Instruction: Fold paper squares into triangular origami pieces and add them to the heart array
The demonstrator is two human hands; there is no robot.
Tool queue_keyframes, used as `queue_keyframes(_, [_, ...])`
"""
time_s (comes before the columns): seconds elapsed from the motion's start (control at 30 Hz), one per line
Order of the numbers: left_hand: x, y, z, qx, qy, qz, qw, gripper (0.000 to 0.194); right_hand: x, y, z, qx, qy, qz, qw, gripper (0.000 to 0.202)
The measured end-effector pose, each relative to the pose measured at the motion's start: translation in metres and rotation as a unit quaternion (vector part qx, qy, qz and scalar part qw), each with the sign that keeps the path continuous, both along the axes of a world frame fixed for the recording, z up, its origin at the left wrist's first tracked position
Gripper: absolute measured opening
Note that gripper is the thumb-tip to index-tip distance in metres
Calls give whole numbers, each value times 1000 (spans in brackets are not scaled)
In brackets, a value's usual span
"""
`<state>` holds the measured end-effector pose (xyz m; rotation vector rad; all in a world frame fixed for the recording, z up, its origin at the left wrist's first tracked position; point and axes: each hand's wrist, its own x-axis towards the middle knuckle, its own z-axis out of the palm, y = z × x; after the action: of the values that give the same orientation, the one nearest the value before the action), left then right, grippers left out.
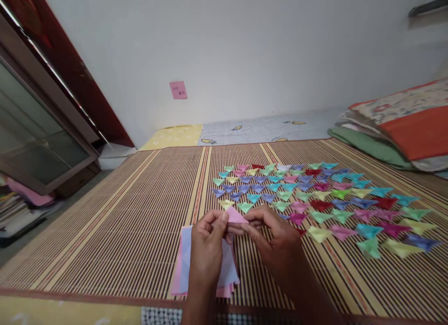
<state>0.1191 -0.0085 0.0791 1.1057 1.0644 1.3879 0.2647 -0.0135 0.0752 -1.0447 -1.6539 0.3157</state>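
Note:
A small pink piece of folded paper (pixel 235 216), triangular in outline, is held up between both hands. My left hand (pixel 211 236) pinches its left corner between thumb and fingers. On the other side, my right hand (pixel 271 231) grips the right corner with thumb and forefinger. Below and behind my left hand lies a stack of square paper sheets (pixel 186 259), pale blue on top with pink edges showing. Rows of small folded paper boats (pixel 287 196) in many colours spread out beyond and to the right of my hands.
A striped bamboo mat (pixel 154 213) covers the bed. Folded bedding (pixel 416 124) is piled at the far right. A pink note (pixel 178 90) sticks to the white wall. A glass-fronted cabinet (pixel 38 120) stands at the left.

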Motion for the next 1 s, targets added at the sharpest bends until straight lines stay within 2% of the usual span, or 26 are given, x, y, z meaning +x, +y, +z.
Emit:
queue_keyframes(0.2, [2,2,-1,-7,2,4,1000,25,-3,2,-5,41,-12,-42,998,12])
queue_keyframes(0.4, [2,1,2,-3,21,-6,1000,21,-6,3,-4,49,20,-25,998,15])
queue_keyframes(0.5, [0,1,2,4,31,-12,999,21,-2,2,-5,-36,64,6,997,12])
queue_keyframes(0.6, [-2,0,2,16,52,-20,998,21,2,1,-7,-155,125,54,979,8])
queue_keyframes(0.67, [-3,0,2,21,57,-16,998,21,4,1,-6,-178,125,64,974,8])
queue_keyframes(0.73, [-3,1,2,18,50,-11,999,21,4,1,-4,-138,85,40,986,7])
queue_keyframes(0.8, [-2,1,1,13,40,-7,999,22,2,1,-3,-55,38,5,998,9])
queue_keyframes(0.9, [-1,1,0,7,28,-3,1000,23,-2,2,-3,53,-17,-26,998,14])
queue_keyframes(1.0, [0,0,1,7,25,0,1000,23,-4,3,-5,91,-42,-33,994,16])
